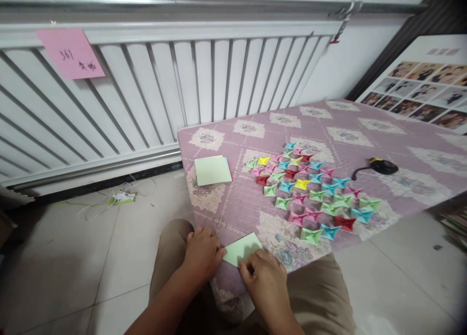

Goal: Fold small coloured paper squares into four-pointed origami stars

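Observation:
A light green sheet of paper (243, 248), apparently folded, lies near the front corner of the cloth-covered table. My left hand (202, 250) has its fingers curled, and its thumb presses the paper's left corner. At the opposite side, my right hand (266, 274) is closed on the paper's edge, with thumb and forefinger brought close together. Some fingertips of both hands are hidden. Behind them sits a stack of square paper (212, 170), pale green on top, with red and blue edges showing. Rows of small folded paper pieces (301, 185) in several colours stand to the right.
A purple floral tablecloth (233, 206) covers the table. A black coiled cable (385, 167) lies on its right side. Behind stands a white radiator (219, 77) bearing a pink note (71, 53). A photo board (425, 82) leans at the right; a power strip (124, 197) is on the floor.

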Motion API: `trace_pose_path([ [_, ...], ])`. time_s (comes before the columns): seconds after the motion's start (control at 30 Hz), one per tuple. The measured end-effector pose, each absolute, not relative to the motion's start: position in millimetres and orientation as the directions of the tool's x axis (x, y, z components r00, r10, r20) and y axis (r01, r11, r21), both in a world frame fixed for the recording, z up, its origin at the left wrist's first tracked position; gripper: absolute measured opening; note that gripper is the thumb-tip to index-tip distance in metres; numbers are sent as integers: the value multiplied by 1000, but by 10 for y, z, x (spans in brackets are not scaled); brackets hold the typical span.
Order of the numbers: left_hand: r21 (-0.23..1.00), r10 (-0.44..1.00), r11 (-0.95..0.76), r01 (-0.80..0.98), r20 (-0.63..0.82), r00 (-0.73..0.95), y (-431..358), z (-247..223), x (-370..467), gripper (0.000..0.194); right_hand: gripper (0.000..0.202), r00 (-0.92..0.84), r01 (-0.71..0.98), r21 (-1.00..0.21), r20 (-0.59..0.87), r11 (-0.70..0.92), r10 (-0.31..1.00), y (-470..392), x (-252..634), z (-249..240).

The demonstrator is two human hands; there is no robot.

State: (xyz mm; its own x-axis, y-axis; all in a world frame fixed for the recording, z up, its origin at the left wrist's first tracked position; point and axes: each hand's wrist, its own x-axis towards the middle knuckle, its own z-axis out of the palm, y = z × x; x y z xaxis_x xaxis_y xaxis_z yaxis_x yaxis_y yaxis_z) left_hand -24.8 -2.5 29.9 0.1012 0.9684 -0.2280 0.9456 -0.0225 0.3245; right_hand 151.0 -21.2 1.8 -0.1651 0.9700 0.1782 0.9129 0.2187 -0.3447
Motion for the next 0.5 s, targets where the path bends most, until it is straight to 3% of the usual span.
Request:
trace_pose_path([
  [0.5, 284, 969, -33, 958, -227, 101, -27, 320, -239, 21, 24, -168, 931, -292, 188, 218, 968, -264, 1503, 39],
])
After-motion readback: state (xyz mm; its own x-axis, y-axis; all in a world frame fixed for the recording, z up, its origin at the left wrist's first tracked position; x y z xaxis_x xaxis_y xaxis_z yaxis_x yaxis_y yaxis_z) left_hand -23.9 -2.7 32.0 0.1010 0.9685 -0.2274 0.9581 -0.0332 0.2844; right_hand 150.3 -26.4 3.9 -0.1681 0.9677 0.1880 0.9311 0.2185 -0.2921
